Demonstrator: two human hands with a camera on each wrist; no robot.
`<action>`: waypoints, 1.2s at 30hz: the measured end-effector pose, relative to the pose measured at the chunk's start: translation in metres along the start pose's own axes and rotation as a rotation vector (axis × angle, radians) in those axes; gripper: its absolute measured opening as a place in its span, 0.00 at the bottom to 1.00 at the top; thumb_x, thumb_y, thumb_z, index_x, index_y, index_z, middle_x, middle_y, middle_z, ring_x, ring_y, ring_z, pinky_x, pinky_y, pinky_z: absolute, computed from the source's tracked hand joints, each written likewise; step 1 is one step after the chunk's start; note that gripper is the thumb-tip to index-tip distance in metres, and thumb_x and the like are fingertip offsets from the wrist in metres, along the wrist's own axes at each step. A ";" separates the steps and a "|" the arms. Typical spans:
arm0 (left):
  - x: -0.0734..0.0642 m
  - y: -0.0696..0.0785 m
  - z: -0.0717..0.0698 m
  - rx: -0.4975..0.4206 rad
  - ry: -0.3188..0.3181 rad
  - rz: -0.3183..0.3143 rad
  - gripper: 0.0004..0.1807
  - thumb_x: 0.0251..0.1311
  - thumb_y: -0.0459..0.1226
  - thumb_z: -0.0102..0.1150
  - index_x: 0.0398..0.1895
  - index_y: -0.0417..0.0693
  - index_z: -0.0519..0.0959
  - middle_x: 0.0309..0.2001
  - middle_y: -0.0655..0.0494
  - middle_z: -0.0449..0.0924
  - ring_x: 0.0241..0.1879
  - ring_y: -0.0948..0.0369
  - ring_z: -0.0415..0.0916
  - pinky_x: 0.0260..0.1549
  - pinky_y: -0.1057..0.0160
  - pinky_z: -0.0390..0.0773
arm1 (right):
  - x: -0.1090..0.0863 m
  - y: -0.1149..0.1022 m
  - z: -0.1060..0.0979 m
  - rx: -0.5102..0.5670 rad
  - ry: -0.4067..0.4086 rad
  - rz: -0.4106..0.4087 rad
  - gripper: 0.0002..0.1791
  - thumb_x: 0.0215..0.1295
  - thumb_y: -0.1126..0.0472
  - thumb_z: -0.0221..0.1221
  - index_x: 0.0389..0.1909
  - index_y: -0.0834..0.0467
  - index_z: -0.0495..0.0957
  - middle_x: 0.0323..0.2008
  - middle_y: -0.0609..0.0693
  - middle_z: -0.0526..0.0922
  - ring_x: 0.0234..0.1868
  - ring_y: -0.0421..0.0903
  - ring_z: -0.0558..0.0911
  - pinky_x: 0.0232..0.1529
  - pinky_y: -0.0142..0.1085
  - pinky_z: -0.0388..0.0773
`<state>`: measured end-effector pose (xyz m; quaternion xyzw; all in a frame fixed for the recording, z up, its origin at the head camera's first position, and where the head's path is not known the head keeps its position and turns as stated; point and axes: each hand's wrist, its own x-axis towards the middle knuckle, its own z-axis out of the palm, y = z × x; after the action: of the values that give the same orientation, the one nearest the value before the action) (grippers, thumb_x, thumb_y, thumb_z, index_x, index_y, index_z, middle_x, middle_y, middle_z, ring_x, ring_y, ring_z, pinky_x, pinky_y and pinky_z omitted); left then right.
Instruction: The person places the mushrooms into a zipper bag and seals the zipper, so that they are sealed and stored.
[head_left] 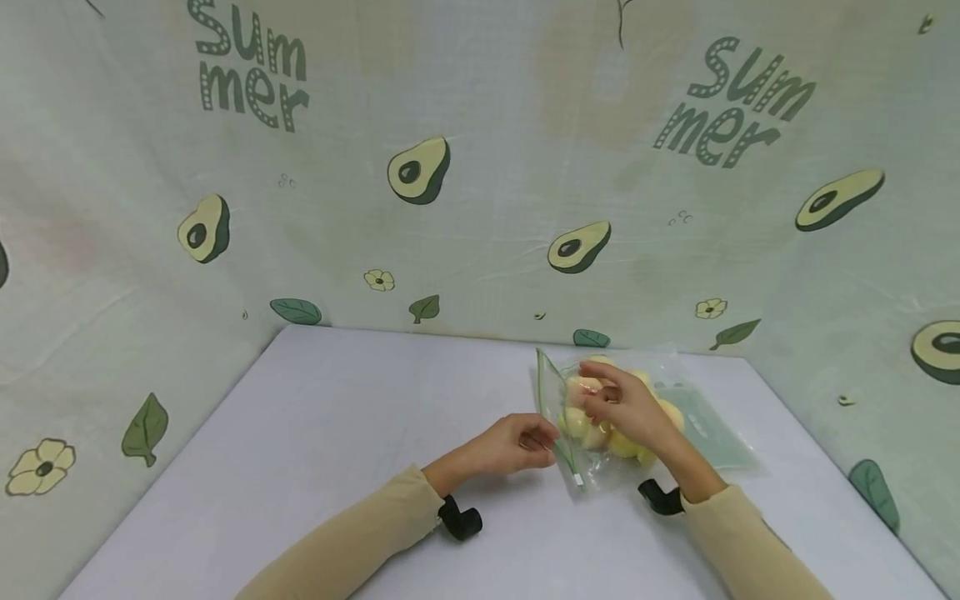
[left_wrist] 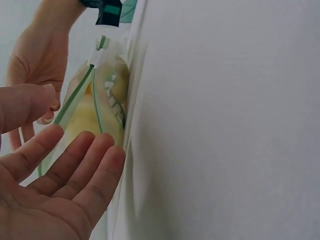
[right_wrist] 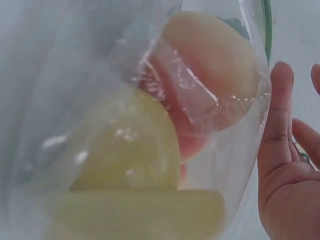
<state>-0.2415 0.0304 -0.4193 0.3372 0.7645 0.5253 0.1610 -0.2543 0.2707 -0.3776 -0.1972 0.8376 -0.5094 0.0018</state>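
A clear zip bag (head_left: 611, 477) lies at the right of the table, its mouth edged by a green zip strip (head_left: 567, 454) with a white slider (left_wrist: 96, 57). Inside are several rounded yellow pieces (head_left: 576, 423) and a pink-blushed, peach-like one (right_wrist: 212, 55). My left hand (head_left: 504, 446) is beside the mouth edge, its thumb apart from the lightly bent fingers (left_wrist: 102, 172) near the green strip. Over the filled part of the bag is my right hand (head_left: 633, 408), fingers relaxed and holding nothing. Beside the plastic in the right wrist view, its finger (right_wrist: 280, 100) stretches upward.
A pale green panel (head_left: 712, 429) shows at the bag's right end. The white table (head_left: 337, 433) extends to the left and front. Fabric (head_left: 495, 167) printed with avocados and leaves stands around its back and sides. Each wrist wears a black camera mount (head_left: 461, 521).
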 end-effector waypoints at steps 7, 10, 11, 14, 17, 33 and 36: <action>0.000 -0.001 0.001 -0.005 -0.051 0.035 0.20 0.58 0.32 0.63 0.54 0.42 0.72 0.45 0.44 0.80 0.40 0.65 0.79 0.42 0.70 0.76 | -0.013 0.002 0.002 -0.068 0.038 -0.061 0.30 0.62 0.59 0.63 0.64 0.61 0.68 0.60 0.63 0.71 0.34 0.44 0.81 0.28 0.37 0.80; 0.000 -0.002 0.001 0.003 -0.050 0.043 0.23 0.59 0.33 0.63 0.57 0.46 0.70 0.45 0.45 0.80 0.41 0.66 0.79 0.42 0.70 0.77 | -0.017 0.001 0.004 -0.109 0.053 -0.113 0.29 0.62 0.60 0.64 0.64 0.59 0.69 0.58 0.63 0.73 0.30 0.44 0.80 0.27 0.36 0.80; -0.001 -0.002 0.001 0.004 -0.051 0.040 0.23 0.59 0.33 0.63 0.57 0.47 0.70 0.45 0.45 0.80 0.40 0.66 0.79 0.42 0.70 0.77 | -0.019 0.001 0.005 -0.132 0.060 -0.134 0.29 0.62 0.60 0.64 0.64 0.59 0.69 0.57 0.63 0.74 0.29 0.44 0.80 0.27 0.36 0.79; -0.002 -0.001 0.001 0.005 -0.060 0.027 0.22 0.59 0.33 0.63 0.57 0.48 0.71 0.45 0.46 0.81 0.40 0.67 0.79 0.40 0.69 0.77 | -0.023 0.001 0.006 -0.211 0.077 -0.188 0.28 0.61 0.60 0.65 0.62 0.59 0.71 0.55 0.60 0.76 0.28 0.41 0.79 0.28 0.34 0.78; -0.003 -0.001 0.002 -0.002 -0.083 0.008 0.22 0.59 0.34 0.63 0.57 0.48 0.71 0.45 0.46 0.80 0.39 0.67 0.79 0.38 0.69 0.78 | -0.027 0.002 0.007 -0.288 0.096 -0.230 0.26 0.60 0.60 0.65 0.60 0.60 0.73 0.52 0.57 0.78 0.27 0.38 0.78 0.27 0.32 0.77; -0.003 0.000 0.006 -0.096 -0.175 -0.018 0.25 0.60 0.31 0.61 0.61 0.48 0.68 0.34 0.55 0.82 0.31 0.65 0.80 0.30 0.69 0.77 | -0.052 0.005 0.011 -0.436 0.095 -0.378 0.17 0.50 0.68 0.69 0.42 0.59 0.79 0.33 0.47 0.79 0.24 0.34 0.74 0.23 0.29 0.74; -0.002 0.000 0.007 -0.109 -0.192 -0.027 0.26 0.61 0.31 0.60 0.62 0.48 0.67 0.33 0.58 0.82 0.31 0.65 0.81 0.30 0.68 0.78 | -0.057 0.007 0.012 -0.441 0.075 -0.376 0.17 0.51 0.67 0.69 0.43 0.58 0.79 0.32 0.45 0.78 0.24 0.33 0.74 0.24 0.29 0.74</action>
<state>-0.2359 0.0344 -0.4219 0.3664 0.7203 0.5292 0.2585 -0.2019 0.2821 -0.4004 -0.3258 0.8762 -0.3135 -0.1666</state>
